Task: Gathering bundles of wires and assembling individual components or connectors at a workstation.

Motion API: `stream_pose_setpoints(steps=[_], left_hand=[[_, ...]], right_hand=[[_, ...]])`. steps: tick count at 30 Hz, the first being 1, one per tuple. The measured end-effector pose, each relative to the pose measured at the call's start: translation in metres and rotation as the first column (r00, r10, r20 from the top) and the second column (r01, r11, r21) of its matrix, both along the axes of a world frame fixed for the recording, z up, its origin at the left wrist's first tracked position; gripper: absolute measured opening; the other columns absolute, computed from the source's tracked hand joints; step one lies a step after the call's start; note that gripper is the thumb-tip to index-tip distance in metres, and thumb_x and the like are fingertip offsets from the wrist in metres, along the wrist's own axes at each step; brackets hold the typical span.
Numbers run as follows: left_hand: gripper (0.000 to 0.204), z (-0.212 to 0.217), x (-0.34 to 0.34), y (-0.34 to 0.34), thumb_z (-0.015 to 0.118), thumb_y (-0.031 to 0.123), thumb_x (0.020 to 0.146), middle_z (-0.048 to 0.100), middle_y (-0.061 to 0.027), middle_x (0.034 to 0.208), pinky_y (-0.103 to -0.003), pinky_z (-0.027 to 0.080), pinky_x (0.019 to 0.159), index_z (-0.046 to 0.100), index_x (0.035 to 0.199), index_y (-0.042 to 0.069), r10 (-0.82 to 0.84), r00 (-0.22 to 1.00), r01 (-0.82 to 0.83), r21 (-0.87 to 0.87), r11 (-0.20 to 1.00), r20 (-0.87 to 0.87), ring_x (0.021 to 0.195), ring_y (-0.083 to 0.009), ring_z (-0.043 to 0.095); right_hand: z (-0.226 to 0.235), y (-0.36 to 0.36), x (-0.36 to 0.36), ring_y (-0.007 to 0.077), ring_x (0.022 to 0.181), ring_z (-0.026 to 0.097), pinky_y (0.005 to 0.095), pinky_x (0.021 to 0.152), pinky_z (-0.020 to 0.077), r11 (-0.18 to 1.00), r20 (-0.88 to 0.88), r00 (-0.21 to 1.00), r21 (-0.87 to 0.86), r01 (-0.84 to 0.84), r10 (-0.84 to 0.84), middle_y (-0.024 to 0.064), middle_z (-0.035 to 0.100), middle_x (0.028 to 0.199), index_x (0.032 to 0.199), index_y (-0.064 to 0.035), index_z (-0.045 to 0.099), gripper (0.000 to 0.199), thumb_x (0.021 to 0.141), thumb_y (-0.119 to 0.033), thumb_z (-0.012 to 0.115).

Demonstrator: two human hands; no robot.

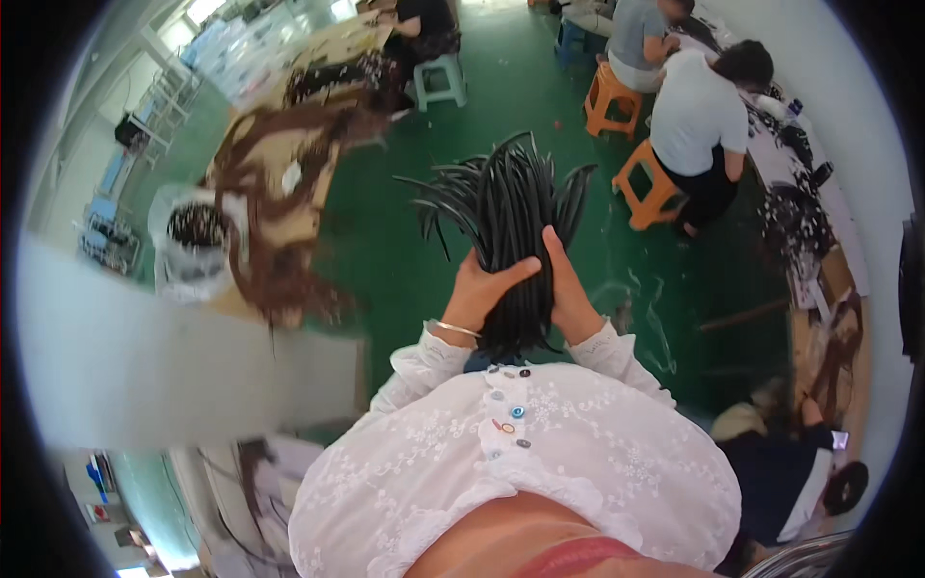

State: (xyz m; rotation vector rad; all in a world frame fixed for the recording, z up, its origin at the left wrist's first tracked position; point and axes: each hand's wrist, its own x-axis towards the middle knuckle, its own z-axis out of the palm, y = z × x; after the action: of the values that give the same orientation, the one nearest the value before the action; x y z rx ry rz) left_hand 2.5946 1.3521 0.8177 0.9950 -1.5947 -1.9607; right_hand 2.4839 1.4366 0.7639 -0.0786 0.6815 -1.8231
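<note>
A thick bundle of black flexible tubes or cables stands upright in front of my chest, its loose ends fanning out at the top. My left hand wraps its left side, with the thumb laid across the front. On the right side, my right hand presses against the bundle with its thumb pointing up. Both palms clasp it between them, and most fingers are hidden behind it. The lower ends hang close to my white blouse.
A table heaped with brown strands runs along the left, beside a white bag-lined bin. To the right, people sit on orange stools at a long bench covered in dark pieces. A pale green stool stands farther off on the green floor.
</note>
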Motion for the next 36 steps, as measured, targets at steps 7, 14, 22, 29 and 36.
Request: stream_pose_setpoints(steps=[7, 14, 22, 29, 36], left_hand=[[0.063, -0.066, -0.32, -0.312, 0.086, 0.017, 0.081, 0.067, -0.0116, 0.124, -0.033, 0.054, 0.094, 0.057, 0.133, -0.004, -0.125, 0.99, 0.13, 0.082, 0.988, -0.06, 0.108, -0.0205, 0.067], [0.061, -0.138, -0.596, -0.556, 0.085, 0.017, 0.083, 0.067, -0.0111, 0.124, -0.033, 0.054, 0.094, 0.057, 0.133, -0.004, -0.121, 0.989, 0.13, 0.115, 0.985, -0.084, 0.108, -0.0196, 0.066], [0.064, -0.185, -0.836, -0.829, 0.087, 0.013, 0.079, 0.067, -0.0113, 0.125, -0.033, 0.054, 0.096, 0.057, 0.134, -0.003, 0.001, 1.0, -0.004, 0.179, 0.984, 0.016, 0.109, -0.0203, 0.067], [0.058, -0.239, -1.098, -1.128, 0.082, 0.015, 0.086, 0.065, -0.0083, 0.128, -0.032, 0.051, 0.097, 0.057, 0.135, -0.002, 0.004, 0.994, 0.009, 0.118, 0.993, -0.109, 0.112, -0.0187, 0.064], [0.062, -0.285, -1.351, -1.371, 0.085, 0.012, 0.083, 0.066, -0.0105, 0.127, -0.032, 0.053, 0.094, 0.055, 0.135, -0.002, -0.05, 0.992, 0.073, 0.2, 0.977, -0.118, 0.108, -0.02, 0.066]], right_hand=[[-0.054, -0.294, -0.317, 0.0228, 0.11, 0.068, 0.0352, 0.097, 0.0549, 0.997, -0.054, 0.998, 0.069, 0.027, -0.023, 0.0125, 0.067, 0.128, 0.136, -0.0002, 0.057, 0.062, 0.102, -0.051, 0.055], [-0.128, -0.544, -0.595, 0.0206, 0.104, 0.069, 0.0332, 0.091, 0.0558, 0.993, -0.054, 0.995, 0.08, 0.084, -0.08, 0.0129, 0.068, 0.121, 0.129, 0.0017, 0.06, 0.059, 0.098, -0.048, 0.064], [-0.176, -0.827, -0.837, 0.0218, 0.109, 0.067, 0.0347, 0.095, 0.0546, 0.996, 0.032, 0.999, 0.085, -0.006, 0.003, 0.0126, 0.065, 0.127, 0.138, 0.0005, 0.053, 0.06, 0.099, -0.044, 0.064], [-0.231, -1.134, -1.106, 0.0219, 0.107, 0.067, 0.0349, 0.093, 0.0555, 0.998, 0.003, 0.998, -0.014, -0.059, 0.059, 0.0137, 0.066, 0.126, 0.136, 0.0009, 0.054, 0.057, 0.098, -0.04, 0.066], [-0.268, -1.364, -1.352, 0.0214, 0.115, 0.066, 0.0348, 0.101, 0.0522, 0.999, -0.08, 0.997, 0.042, -0.016, 0.019, 0.0122, 0.064, 0.133, 0.139, -0.0006, 0.054, 0.061, 0.102, -0.049, 0.056]])
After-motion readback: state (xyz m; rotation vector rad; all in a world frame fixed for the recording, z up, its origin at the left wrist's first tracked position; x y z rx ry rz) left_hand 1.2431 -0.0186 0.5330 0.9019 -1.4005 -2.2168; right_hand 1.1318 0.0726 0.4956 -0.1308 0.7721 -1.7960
